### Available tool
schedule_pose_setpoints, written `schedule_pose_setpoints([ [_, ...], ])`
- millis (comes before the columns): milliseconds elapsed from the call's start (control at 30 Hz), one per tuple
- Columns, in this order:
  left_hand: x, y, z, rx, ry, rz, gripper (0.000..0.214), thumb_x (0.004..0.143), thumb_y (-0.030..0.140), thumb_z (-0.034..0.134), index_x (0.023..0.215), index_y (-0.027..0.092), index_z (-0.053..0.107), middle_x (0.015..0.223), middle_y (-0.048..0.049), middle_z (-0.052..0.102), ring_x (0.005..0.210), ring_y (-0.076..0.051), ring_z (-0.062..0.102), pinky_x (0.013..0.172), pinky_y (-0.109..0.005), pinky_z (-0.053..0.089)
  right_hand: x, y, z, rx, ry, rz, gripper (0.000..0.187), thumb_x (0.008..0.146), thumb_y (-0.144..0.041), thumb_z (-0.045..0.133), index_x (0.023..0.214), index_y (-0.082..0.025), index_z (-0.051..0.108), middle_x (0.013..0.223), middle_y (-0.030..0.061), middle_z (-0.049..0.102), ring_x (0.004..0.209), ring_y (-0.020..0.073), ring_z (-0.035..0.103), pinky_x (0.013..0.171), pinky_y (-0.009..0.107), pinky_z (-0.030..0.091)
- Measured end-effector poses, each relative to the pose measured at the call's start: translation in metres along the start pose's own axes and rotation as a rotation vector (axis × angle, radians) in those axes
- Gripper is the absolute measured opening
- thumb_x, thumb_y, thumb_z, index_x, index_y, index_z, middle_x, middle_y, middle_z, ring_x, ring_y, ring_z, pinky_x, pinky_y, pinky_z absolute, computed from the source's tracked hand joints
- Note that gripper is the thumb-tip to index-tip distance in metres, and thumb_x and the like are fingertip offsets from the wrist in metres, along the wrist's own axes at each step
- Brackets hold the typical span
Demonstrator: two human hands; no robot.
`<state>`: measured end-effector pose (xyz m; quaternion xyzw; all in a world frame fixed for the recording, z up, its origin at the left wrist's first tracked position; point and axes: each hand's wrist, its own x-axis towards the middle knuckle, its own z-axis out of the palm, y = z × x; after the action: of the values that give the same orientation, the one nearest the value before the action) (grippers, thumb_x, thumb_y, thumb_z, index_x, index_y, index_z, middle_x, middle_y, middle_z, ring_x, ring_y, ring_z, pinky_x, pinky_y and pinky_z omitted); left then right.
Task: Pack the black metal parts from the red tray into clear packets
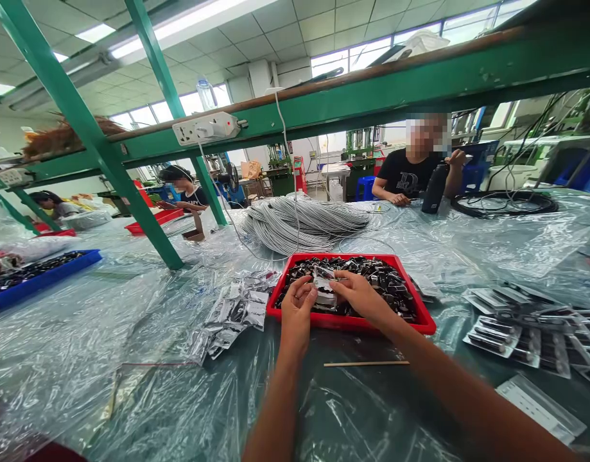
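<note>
My left hand [297, 307] and my right hand [357, 292] meet over the near edge of a red tray [422, 314] filled with small black parts. Both hands pinch a small clear plastic bag [323, 282] between them, fingers closed on it. To the left of the tray lies a pile of filled clear bags [237, 311] on the plastic-covered table. A thin wooden stick [366, 364] lies on the table just in front of the tray, under my right forearm.
Grey cable bundle [299, 221] lies behind the tray. Packed trays [511, 333] sit at right, a blue tray [39, 274] at left. A green frame leg [131, 192] stands left of centre. A person in black [410, 170] sits across with a dark bottle [434, 187]; other workers sit far left.
</note>
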<state>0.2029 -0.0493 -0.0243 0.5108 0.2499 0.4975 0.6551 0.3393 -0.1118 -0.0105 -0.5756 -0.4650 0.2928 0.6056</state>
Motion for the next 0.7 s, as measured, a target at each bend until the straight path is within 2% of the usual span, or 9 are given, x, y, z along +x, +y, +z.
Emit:
schedule_pose_setpoints([
  [67, 0.0, -0.002, 0.0, 0.109, 0.119, 0.032, 0.046, 0.067, 0.037, 0.08, 0.104, 0.015, 0.064, 0.09, -0.006, 0.069, 0.088, -0.018, 0.067, 0.087, -0.033, 0.051, -0.002, 0.001, 0.003, -0.277, 0.185, -0.218, 0.028, 0.082, -0.041, 0.064, 0.097, -0.019, 0.058, 0.084, 0.0055, 0.061, 0.074, 0.02, 0.057, 0.071, 0.035, 0.048],
  [100, 0.0, -0.002, 0.0, 0.14, 0.146, 0.044, 0.046, 0.067, 0.037, 0.079, 0.104, 0.015, 0.064, 0.089, -0.0061, 0.069, 0.087, -0.018, 0.067, 0.086, -0.032, 0.051, -0.003, 0.001, 0.004, -0.385, 0.206, -0.31, 0.025, 0.083, -0.041, 0.064, 0.094, -0.02, 0.056, 0.084, 0.0051, 0.06, 0.074, 0.0196, 0.055, 0.071, 0.034, 0.046],
  [167, -0.001, 0.0, 0.001, 0.157, 0.099, 0.053, 0.048, 0.066, 0.036, 0.08, 0.106, 0.015, 0.065, 0.087, -0.0054, 0.07, 0.083, -0.018, 0.067, 0.082, -0.032, 0.053, -0.004, 0.001, 0.005, -0.506, 0.115, -0.393, 0.026, 0.085, -0.045, 0.063, 0.082, -0.022, 0.051, 0.079, 0.0028, 0.057, 0.069, 0.0179, 0.051, 0.066, 0.031, 0.042],
  [233, -0.002, 0.005, 0.001, 0.152, -0.034, 0.036, 0.049, 0.065, 0.036, 0.08, 0.107, 0.016, 0.067, 0.084, -0.0043, 0.07, 0.08, -0.018, 0.067, 0.079, -0.031, 0.054, -0.004, 0.001, 0.002, -0.54, -0.008, -0.387, 0.034, 0.087, -0.048, 0.062, 0.073, -0.023, 0.046, 0.07, -0.0006, 0.053, 0.062, 0.0155, 0.046, 0.06, 0.029, 0.038],
  [300, -0.002, 0.009, -0.001, 0.155, -0.144, 0.019, 0.048, 0.067, 0.036, 0.079, 0.109, 0.016, 0.069, 0.084, -0.0041, 0.071, 0.081, -0.018, 0.067, 0.079, -0.031, 0.053, -0.003, 0.0, -0.004, -0.548, -0.072, -0.399, 0.035, 0.089, -0.048, 0.061, 0.07, -0.023, 0.044, 0.066, -0.0019, 0.051, 0.058, 0.0144, 0.044, 0.057, 0.028, 0.035],
  [367, 0.0, 0.01, -0.004, 0.161, -0.175, 0.017, 0.048, 0.069, 0.036, 0.078, 0.113, 0.017, 0.068, 0.087, -0.0045, 0.072, 0.084, -0.018, 0.068, 0.082, -0.032, 0.053, -0.001, -0.002, -0.01, -0.574, -0.122, -0.438, 0.031, 0.092, -0.043, 0.057, 0.071, -0.022, 0.047, 0.066, -0.0011, 0.054, 0.058, 0.0148, 0.047, 0.059, 0.028, 0.036],
  [467, 0.004, 0.006, -0.011, 0.201, -0.063, 0.037, 0.048, 0.07, 0.039, 0.077, 0.112, 0.016, 0.068, 0.088, -0.0056, 0.073, 0.085, -0.019, 0.068, 0.084, -0.032, 0.052, 0.002, -0.004, -0.016, -0.613, -0.09, -0.467, 0.025, 0.098, -0.035, 0.045, 0.081, -0.021, 0.057, 0.075, 0.0031, 0.061, 0.066, 0.0179, 0.055, 0.067, 0.031, 0.042],
  [600, 0.008, -0.001, -0.017, 0.244, 0.169, 0.055, 0.045, 0.069, 0.043, 0.078, 0.102, 0.013, 0.069, 0.087, -0.0079, 0.073, 0.083, -0.019, 0.068, 0.08, -0.031, 0.052, 0.004, -0.003, -0.014, -0.624, 0.226, -0.402, 0.03, 0.094, -0.037, 0.047, 0.111, -0.016, 0.06, 0.111, 0.0151, 0.064, 0.093, 0.0255, 0.062, 0.083, 0.039, 0.047],
  [700, 0.007, -0.003, -0.014, 0.183, 0.226, 0.028, 0.046, 0.068, 0.043, 0.079, 0.102, 0.013, 0.069, 0.088, -0.008, 0.073, 0.083, -0.019, 0.067, 0.079, -0.031, 0.052, 0.0, -0.002, -0.005, -0.585, 0.19, -0.215, 0.039, 0.088, -0.046, 0.056, 0.11, -0.014, 0.061, 0.102, 0.0145, 0.066, 0.084, 0.025, 0.064, 0.08, 0.039, 0.05],
])
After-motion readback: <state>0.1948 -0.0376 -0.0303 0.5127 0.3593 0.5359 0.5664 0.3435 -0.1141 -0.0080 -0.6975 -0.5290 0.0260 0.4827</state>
